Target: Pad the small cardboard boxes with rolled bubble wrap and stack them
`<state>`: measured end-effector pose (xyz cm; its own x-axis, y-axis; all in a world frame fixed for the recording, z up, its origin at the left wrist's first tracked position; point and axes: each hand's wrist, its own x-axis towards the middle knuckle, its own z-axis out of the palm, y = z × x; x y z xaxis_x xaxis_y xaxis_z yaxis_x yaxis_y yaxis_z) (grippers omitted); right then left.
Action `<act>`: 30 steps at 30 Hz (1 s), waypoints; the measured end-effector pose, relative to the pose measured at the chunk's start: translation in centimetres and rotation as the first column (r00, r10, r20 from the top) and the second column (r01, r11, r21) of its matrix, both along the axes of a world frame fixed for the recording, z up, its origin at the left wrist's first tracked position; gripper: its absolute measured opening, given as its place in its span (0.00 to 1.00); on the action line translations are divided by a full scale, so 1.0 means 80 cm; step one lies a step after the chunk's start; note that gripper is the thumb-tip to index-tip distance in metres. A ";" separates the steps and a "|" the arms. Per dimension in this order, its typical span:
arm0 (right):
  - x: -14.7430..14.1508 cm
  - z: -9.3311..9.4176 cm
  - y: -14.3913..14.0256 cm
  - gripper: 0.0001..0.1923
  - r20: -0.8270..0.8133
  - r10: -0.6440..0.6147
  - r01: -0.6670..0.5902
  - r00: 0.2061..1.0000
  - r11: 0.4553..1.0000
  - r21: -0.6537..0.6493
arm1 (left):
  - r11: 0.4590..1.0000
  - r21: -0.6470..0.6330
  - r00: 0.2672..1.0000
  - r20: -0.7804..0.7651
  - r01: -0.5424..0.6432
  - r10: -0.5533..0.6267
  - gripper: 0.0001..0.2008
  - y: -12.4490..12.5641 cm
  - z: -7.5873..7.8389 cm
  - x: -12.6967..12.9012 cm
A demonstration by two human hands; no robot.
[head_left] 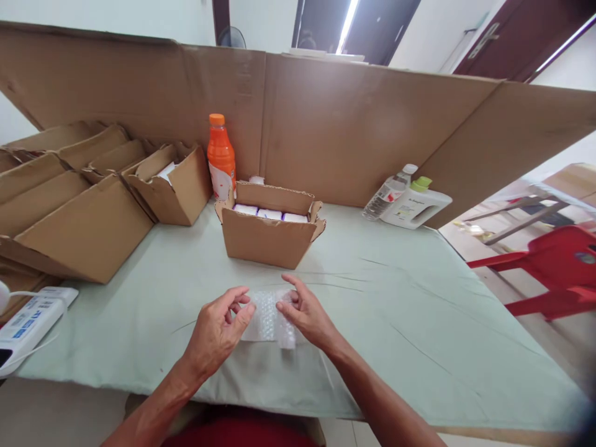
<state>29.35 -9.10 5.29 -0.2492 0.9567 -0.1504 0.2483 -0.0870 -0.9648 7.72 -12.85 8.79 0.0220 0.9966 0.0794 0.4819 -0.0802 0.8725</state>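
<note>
A small piece of clear bubble wrap (267,316) lies on the pale green tablecloth, with a folded strip along its right side. At its left edge is my left hand (221,326), fingers bent and thumb apart from the index finger. My right hand (307,313) has the wrap's right part between its thumb and curled fingers, while the index finger points outward. Just beyond the hands stands an open cardboard box (267,239) holding a row of white packs with purple edges (270,214).
More cardboard boxes (88,230) fill the left side, near a white power strip (30,326). An orange bottle (220,155), a clear plastic bottle (388,192) and a white jug (414,208) stand by the cardboard screen (349,124). A red chair (554,267) is at right.
</note>
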 end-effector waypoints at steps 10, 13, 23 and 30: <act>-0.020 -0.021 0.003 0.35 -0.218 0.053 -0.099 0.975 0.974 -0.204 | 0.951 0.281 0.945 -0.325 0.129 -0.031 0.16 0.003 -0.036 0.002; -0.014 -0.016 0.004 0.29 -0.227 0.033 -0.069 0.973 0.986 -0.150 | 0.977 0.057 0.849 -0.507 0.203 -0.147 0.16 0.010 -0.036 0.014; 0.016 0.001 0.000 0.17 -0.182 -0.128 0.117 0.975 0.991 -0.072 | 0.976 -0.215 0.776 -0.609 0.038 -0.165 0.23 0.038 -0.053 0.035; 0.022 -0.023 -0.002 0.19 -0.148 -0.118 0.096 0.982 0.984 -0.148 | 0.966 -0.255 0.751 -0.628 0.050 -0.204 0.23 0.024 -0.050 0.029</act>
